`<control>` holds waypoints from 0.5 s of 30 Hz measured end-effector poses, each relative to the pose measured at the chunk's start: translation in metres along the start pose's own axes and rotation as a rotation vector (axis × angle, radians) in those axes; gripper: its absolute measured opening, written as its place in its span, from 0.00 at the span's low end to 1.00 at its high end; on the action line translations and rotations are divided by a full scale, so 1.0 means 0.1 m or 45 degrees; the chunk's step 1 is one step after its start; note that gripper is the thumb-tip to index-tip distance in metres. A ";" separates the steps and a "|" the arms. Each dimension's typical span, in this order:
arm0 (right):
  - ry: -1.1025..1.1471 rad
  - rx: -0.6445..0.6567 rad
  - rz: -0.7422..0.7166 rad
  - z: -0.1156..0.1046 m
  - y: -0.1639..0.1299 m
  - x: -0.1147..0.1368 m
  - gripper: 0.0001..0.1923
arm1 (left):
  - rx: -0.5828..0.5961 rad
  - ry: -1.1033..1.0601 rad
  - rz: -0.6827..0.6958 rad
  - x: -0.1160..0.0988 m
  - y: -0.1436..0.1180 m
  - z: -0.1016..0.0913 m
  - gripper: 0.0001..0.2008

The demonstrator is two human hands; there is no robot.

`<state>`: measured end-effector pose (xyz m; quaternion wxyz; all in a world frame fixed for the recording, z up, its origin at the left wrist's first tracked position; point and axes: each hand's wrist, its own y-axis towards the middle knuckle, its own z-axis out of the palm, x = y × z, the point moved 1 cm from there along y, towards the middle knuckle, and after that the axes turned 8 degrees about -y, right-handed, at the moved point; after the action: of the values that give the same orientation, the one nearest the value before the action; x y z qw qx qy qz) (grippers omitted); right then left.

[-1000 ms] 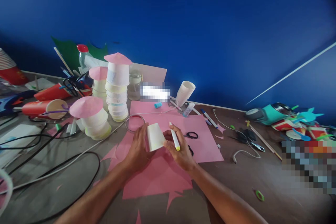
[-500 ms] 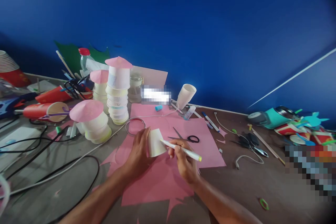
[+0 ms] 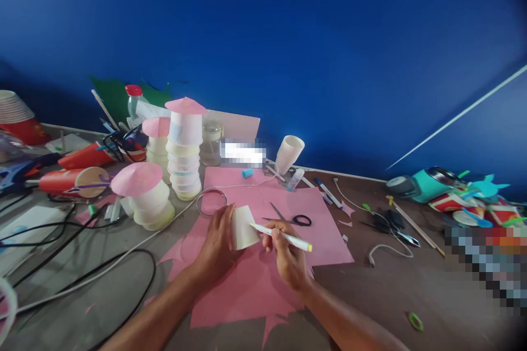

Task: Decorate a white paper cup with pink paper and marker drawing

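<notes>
My left hand is wrapped round the side of a small white paper cup, tilted over the pink paper. Faint yellow shows along the cup's lower rim. In my right hand is a white marker with a yellow end, gripped like a pen. Its tip meets the cup's surface, or sits very close to it. Just beyond my right hand, black-handled scissors lie on the pink paper. A blue cap rests farther back on the same sheet.
Stacked-cup towers with pink cone tops stand at left, near a shorter one. Cables cross the left side. At the back are a white cup and a glue bottle. A turquoise tumbler lies at right.
The whole scene sits slightly lower in the picture, as the head view has shifted a little. Both hands keep their grips on the cup and the marker, with the tip still at the cup.
</notes>
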<state>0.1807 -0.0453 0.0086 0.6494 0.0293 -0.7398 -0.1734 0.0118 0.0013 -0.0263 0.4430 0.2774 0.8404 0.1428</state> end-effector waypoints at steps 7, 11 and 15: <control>0.022 -0.014 -0.001 0.01 0.01 0.03 0.18 | -0.008 -0.029 0.019 0.04 -0.01 0.02 0.45; -0.008 -0.019 0.002 -0.01 0.01 0.01 0.19 | 0.001 -0.058 0.029 0.05 -0.01 0.02 0.45; -0.016 -0.020 -0.015 -0.01 0.01 0.00 0.19 | 0.058 -0.078 -0.033 0.03 -0.01 0.00 0.45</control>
<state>0.1819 -0.0448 0.0091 0.6440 0.0276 -0.7423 -0.1831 0.0103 0.0017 -0.0288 0.4638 0.2808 0.8331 0.1095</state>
